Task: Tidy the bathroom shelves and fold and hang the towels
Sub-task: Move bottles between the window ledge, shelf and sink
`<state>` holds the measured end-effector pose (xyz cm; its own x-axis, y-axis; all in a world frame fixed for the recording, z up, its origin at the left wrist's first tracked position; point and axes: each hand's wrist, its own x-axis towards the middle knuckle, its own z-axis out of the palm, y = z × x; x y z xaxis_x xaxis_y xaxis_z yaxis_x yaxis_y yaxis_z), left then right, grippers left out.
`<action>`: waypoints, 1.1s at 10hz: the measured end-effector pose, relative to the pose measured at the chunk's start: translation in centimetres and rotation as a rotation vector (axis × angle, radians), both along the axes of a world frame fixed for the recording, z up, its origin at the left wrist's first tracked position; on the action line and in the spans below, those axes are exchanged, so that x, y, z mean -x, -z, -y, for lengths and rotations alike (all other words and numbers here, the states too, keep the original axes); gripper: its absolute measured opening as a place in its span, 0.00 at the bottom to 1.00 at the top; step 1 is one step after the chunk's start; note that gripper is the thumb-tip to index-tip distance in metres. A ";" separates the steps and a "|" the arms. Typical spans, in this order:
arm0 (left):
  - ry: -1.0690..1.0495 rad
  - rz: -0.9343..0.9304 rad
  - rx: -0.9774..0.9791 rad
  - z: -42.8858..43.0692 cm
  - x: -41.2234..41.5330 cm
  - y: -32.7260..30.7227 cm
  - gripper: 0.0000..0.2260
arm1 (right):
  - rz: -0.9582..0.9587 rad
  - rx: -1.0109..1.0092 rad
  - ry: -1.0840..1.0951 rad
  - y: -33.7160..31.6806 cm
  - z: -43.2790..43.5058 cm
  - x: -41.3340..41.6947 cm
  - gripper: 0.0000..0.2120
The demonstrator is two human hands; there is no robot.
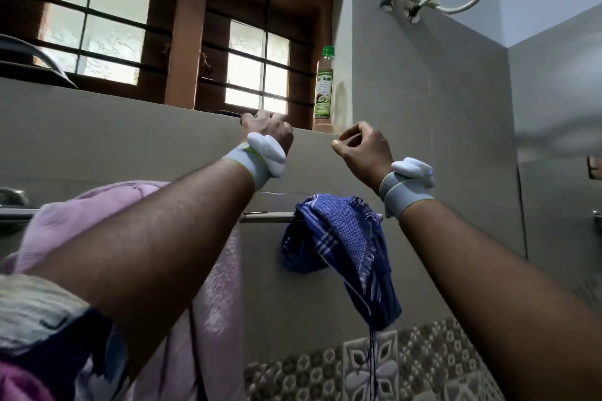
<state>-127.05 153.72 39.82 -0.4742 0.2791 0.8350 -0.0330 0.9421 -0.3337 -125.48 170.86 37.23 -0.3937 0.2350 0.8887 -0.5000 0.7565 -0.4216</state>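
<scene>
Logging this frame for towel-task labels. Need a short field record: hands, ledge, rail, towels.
left hand: up at the window ledge, fingers over its edge by a thin dark item; grip unclear
right hand: raised near the ledge's right end, fingers curled, nothing visible in it
bottle: green cap, upright at the ledge's right end
blue checked towel: bunched over the rail, not folded
pink towel: hangs from the rail, left of the blue one
</scene>
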 end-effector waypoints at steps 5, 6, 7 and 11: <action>0.249 0.070 -0.444 -4.7 7.6 -6.0 0.15 | 0.017 0.053 0.041 -8.9 -2.3 10.3 0.24; 0.335 0.164 -0.568 -6.5 6.5 -5.2 0.15 | 0.032 0.110 0.043 -10.4 -1.5 11.3 0.33; 0.239 0.233 -0.542 -7.0 6.3 -5.6 0.13 | 0.063 0.122 0.039 -10.8 -0.8 11.7 0.39; 0.339 0.047 -0.524 -4.6 5.5 -4.5 0.14 | -0.037 0.163 -0.029 -10.1 0.3 9.6 0.29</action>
<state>-132.60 158.32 44.31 -0.4709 -0.0199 0.8820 0.3002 0.9365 0.1813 -135.03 170.54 47.36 -0.3702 0.3667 0.8535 -0.5378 0.6645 -0.5188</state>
